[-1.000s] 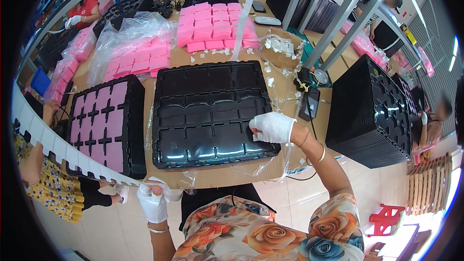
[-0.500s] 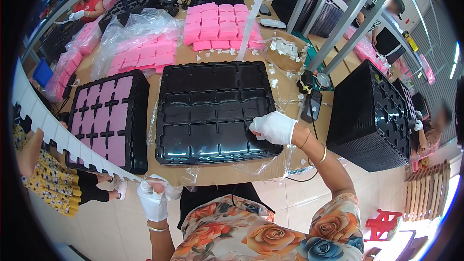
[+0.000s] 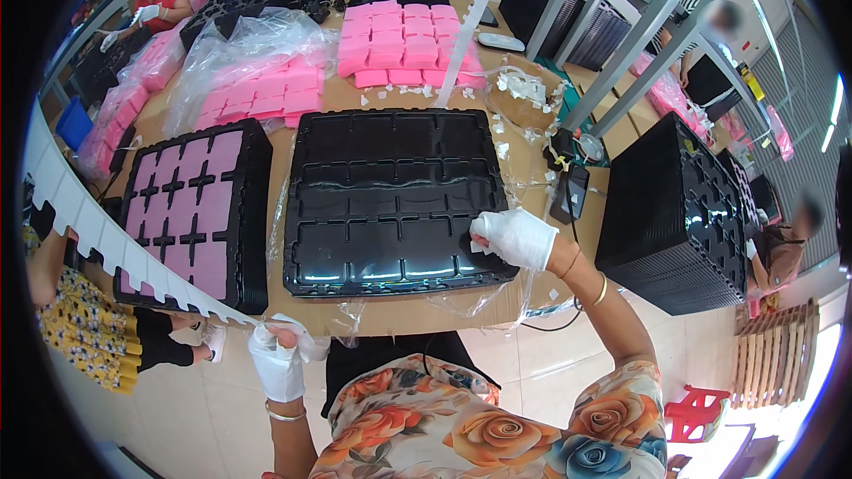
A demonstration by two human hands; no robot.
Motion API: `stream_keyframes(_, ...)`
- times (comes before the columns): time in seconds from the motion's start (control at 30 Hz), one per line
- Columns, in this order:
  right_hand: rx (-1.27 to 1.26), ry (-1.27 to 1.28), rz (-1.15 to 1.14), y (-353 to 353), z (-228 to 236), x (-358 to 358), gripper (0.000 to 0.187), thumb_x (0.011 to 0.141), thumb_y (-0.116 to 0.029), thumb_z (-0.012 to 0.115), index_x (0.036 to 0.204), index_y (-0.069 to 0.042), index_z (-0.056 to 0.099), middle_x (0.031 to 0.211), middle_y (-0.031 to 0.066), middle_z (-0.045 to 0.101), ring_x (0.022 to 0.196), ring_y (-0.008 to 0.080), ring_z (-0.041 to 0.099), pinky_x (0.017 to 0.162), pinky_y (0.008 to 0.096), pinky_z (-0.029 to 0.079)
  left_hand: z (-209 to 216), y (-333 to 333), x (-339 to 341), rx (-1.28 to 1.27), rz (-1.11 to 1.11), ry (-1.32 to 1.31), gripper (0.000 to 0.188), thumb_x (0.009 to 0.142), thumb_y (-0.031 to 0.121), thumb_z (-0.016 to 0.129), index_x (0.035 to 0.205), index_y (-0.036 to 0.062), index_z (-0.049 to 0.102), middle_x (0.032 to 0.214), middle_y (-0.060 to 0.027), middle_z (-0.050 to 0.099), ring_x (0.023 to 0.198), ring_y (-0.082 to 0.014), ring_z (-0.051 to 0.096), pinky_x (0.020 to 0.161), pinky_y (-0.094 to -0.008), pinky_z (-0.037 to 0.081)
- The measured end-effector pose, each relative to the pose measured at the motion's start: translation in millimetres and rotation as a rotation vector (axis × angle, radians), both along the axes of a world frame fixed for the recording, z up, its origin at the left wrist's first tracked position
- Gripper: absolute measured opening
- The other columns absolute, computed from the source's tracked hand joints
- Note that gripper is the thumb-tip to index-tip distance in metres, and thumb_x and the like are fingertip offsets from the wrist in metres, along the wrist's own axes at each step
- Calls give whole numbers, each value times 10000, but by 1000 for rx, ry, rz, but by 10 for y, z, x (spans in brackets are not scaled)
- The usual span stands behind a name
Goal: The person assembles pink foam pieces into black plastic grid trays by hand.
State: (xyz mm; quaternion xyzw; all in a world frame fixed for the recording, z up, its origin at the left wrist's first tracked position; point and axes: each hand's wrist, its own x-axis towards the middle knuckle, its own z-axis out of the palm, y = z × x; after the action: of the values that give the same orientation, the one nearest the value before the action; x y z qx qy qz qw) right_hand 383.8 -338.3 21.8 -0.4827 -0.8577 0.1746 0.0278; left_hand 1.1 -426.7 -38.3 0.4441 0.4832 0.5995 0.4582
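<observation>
My left hand (image 3: 277, 357), in a white glove with bare fingertips, is closed on the end of a long white notched strip (image 3: 98, 235) that curves up along the left side. In front of me lies a black plastic tray (image 3: 351, 253) with shallow moulded compartments. At its right front part, my gloved right hand (image 3: 515, 238) has its fingers pinched together against the tray. A bit of white shows under those fingertips; I cannot tell whether it is a small piece or glove.
Left of the tray stands a stack of black trays with pink foam pads (image 3: 209, 186). A tall black tray stack (image 3: 670, 222) is on the right. Behind lie pink foam blocks (image 3: 404, 40), plastic film (image 3: 231, 53) and white scraps (image 3: 524, 89). Metal posts rise at right; other people work around.
My right hand has shifted slightly right over the tray, its fingers still pinched. My left hand keeps its hold on the strip. The whole view has shifted a little.
</observation>
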Motion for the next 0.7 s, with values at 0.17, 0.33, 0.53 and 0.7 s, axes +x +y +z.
stream_keyframes(0.17,59,-68,102,54,53,-66,70,807,-69,580,875,-56,586,796,137,619,752,341,638,657,396,509,55,44,36,-11,-59,3,458,812,478,688,774,42,552,701,-26,561,606,-103,518,516,-222,368)
stream_keyframes(0.33,95,-96,210,125,76,-112,47,796,-87,588,821,-48,581,723,137,598,700,340,632,630,393,514,53,37,50,-11,-67,-24,449,815,471,687,788,40,561,706,-28,563,617,-103,521,526,-221,367)
stream_keyframes(0.53,116,-224,294,187,-30,-142,87,775,-118,605,782,-38,572,710,157,584,674,339,627,597,406,518,58,25,80,-2,-73,-28,435,816,455,695,787,41,564,709,-33,567,619,-108,527,525,-224,377)
stream_keyframes(0.7,149,-33,161,-26,-50,-77,79,767,-85,573,813,-22,591,760,157,596,688,340,620,630,405,516,59,-13,59,-8,-75,-63,425,819,442,698,789,40,564,706,-34,562,621,-107,529,522,-222,377)
